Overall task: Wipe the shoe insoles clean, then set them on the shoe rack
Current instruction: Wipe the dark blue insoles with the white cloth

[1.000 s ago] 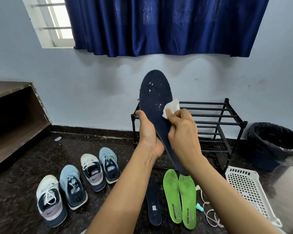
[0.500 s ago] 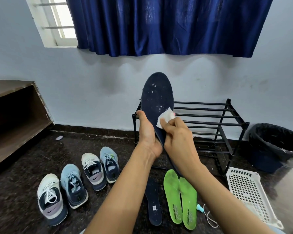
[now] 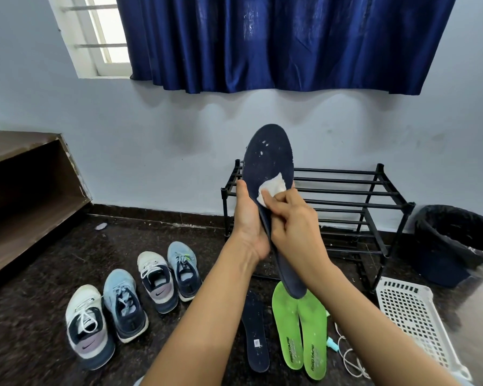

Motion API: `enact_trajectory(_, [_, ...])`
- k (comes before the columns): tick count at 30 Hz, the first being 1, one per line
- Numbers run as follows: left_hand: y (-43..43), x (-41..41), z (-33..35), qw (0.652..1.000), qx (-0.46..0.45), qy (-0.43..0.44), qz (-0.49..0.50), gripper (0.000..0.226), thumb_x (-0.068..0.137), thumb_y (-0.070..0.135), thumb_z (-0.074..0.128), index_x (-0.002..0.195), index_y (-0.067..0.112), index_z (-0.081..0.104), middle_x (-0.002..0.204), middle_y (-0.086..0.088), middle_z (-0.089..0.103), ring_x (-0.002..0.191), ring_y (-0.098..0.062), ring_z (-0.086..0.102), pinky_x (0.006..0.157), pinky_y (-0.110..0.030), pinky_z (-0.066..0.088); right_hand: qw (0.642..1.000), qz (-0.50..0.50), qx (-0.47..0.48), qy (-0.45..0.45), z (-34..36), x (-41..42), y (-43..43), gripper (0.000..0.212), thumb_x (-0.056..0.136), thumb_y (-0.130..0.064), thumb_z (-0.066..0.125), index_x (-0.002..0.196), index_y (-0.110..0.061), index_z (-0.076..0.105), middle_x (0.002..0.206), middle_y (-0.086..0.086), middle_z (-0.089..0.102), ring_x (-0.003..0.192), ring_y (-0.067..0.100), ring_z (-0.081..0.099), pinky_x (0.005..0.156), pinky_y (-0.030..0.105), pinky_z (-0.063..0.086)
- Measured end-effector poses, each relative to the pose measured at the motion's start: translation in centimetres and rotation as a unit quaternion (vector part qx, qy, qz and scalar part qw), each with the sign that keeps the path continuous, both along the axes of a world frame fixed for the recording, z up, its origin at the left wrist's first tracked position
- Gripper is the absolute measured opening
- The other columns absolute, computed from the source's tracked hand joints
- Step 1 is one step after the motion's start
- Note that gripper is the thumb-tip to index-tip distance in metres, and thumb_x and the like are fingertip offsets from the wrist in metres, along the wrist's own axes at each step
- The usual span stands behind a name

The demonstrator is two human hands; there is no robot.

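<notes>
The right hand (image 3: 296,229) pinches a crumpled white wipe (image 3: 272,188) between curled fingers and thumb and presses it against the face of a navy insole (image 3: 268,154). The left hand (image 3: 247,218) grips the same insole along its left edge, thumb up the side and palm wrapped round the back. The insole is held up nearly upright, toe end at the top and heel end hanging down below the right wrist. White specks show on its toe area above the wipe.

Behind the hands a black metal shoe rack (image 3: 346,190) stands against the wall, its bars bare. On the dark speckled floor (image 3: 39,330) below the forearms lie a second navy insole (image 3: 255,335) and, just to its right, a pair of green insoles (image 3: 300,335) side by side. A white cable (image 3: 349,358) trails beside them, and a white perforated basket (image 3: 413,316) lies further right, near a black bin (image 3: 452,240) with a liner. To the left, four sneakers (image 3: 156,280) sit in a loose row. A wooden shelf (image 3: 25,190) fills the left edge, and a blue curtain (image 3: 276,43) hangs over the window above.
</notes>
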State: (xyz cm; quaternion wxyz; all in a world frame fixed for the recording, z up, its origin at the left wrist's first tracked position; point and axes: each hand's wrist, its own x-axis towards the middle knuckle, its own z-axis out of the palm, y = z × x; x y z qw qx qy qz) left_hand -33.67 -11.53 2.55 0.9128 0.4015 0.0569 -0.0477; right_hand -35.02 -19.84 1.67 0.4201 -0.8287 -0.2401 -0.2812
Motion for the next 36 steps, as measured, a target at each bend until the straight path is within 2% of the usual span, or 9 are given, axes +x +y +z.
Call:
enact_trajectory(4, [0.2,0.2,0.0,1.000,-0.012,0.004,-0.003,0.074,0.097,0.064,0.020,0.108,0.009,0.068,0.102,-0.015,0.072,0.089,-0.021,0.070,0.079,-0.029,0.056,1.000,0.021,-0.001,-0.013,-0.1,-0.8,0.1,0.039,0.077,0.001,0.048,0.108,-0.006,0.070,0.082,0.004,0.057,0.072,0.005,0.048,0.071,0.000,0.033])
enact_trajectory(8, [-0.2,0.2,-0.2,1.000,-0.010,-0.001,0.000,0.070,0.098,0.062,0.020,0.104,0.012,0.068,0.099,-0.010,0.071,0.093,-0.021,0.068,0.080,-0.028,0.055,1.000,0.007,-0.003,-0.030,0.6,0.8,0.0,0.038,0.080,-0.001,0.049,0.111,-0.009,0.069,0.083,0.004,0.056,0.077,0.018,0.055,0.071,0.019,0.042])
enact_trajectory(14, [0.2,0.3,-0.2,0.999,-0.032,0.013,-0.003,0.070,0.096,0.063,0.027,0.105,0.009,0.070,0.106,-0.016,0.072,0.111,-0.028,0.064,0.089,-0.033,0.053,0.998,0.047,-0.001,-0.042,0.1,-0.4,0.2,0.037,0.079,-0.002,0.050,0.108,-0.009,0.071,0.082,0.001,0.055,0.075,0.008,0.050,0.071,0.005,0.036])
enact_trajectory(16, [-0.1,0.2,-0.5,1.000,-0.018,0.005,0.000,0.066,0.098,0.060,0.028,0.114,0.011,0.068,0.111,-0.011,0.071,0.110,-0.025,0.065,0.094,-0.033,0.051,0.998,0.032,-0.005,-0.051,0.7,0.6,0.1,0.038,0.079,-0.002,0.049,0.109,-0.009,0.070,0.082,0.001,0.054,0.076,0.012,0.052,0.070,0.015,0.041])
enact_trajectory(19, [-0.2,0.4,-0.7,1.000,-0.010,0.002,0.003,0.059,0.099,0.057,0.028,0.104,0.014,0.068,0.097,-0.006,0.071,0.097,-0.021,0.067,0.087,-0.030,0.052,0.998,0.025,-0.004,-0.053,0.8,0.9,0.1,0.038,0.080,-0.002,0.049,0.110,-0.010,0.070,0.081,0.002,0.054,0.075,0.017,0.053,0.069,0.025,0.043])
enact_trajectory(24, [0.1,0.7,-0.7,1.000,-0.014,0.011,0.002,0.061,0.099,0.055,0.028,0.099,0.011,0.071,0.105,-0.012,0.069,0.115,-0.033,0.061,0.106,-0.040,0.044,0.997,0.045,-0.012,-0.064,0.0,-0.1,0.1,0.035,0.079,0.000,0.050,0.105,-0.008,0.072,0.081,0.006,0.055,0.075,0.011,0.049,0.071,0.011,0.036])
enact_trajectory(27, [-0.1,0.6,-0.7,1.000,0.003,-0.005,0.001,0.052,0.099,0.052,0.030,0.094,0.014,0.066,0.092,-0.006,0.069,0.095,-0.022,0.066,0.088,-0.031,0.052,0.998,0.028,-0.020,-0.059,0.6,0.7,0.0,0.034,0.082,-0.003,0.049,0.107,-0.008,0.071,0.082,0.006,0.053,0.076,0.022,0.054,0.068,0.026,0.043])
enact_trajectory(30, [-0.2,0.5,-0.7,1.000,0.021,-0.008,-0.002,0.049,0.099,0.050,0.031,0.089,0.016,0.064,0.084,-0.003,0.067,0.082,-0.017,0.065,0.074,-0.027,0.052,0.998,0.025,-0.017,-0.052,0.6,0.8,0.0,0.038,0.081,-0.001,0.047,0.110,-0.007,0.070,0.082,0.005,0.051,0.076,0.022,0.053,0.068,0.026,0.042])
enact_trajectory(36, [0.0,0.4,-0.3,1.000,0.021,0.019,-0.009,0.062,0.096,0.057,0.028,0.108,0.011,0.067,0.107,-0.013,0.067,0.110,-0.031,0.063,0.099,-0.037,0.048,0.998,0.030,-0.002,-0.054,-0.6,-0.4,0.0,0.040,0.076,0.005,0.049,0.104,-0.011,0.072,0.078,0.004,0.053,0.073,0.020,0.051,0.066,0.022,0.039])
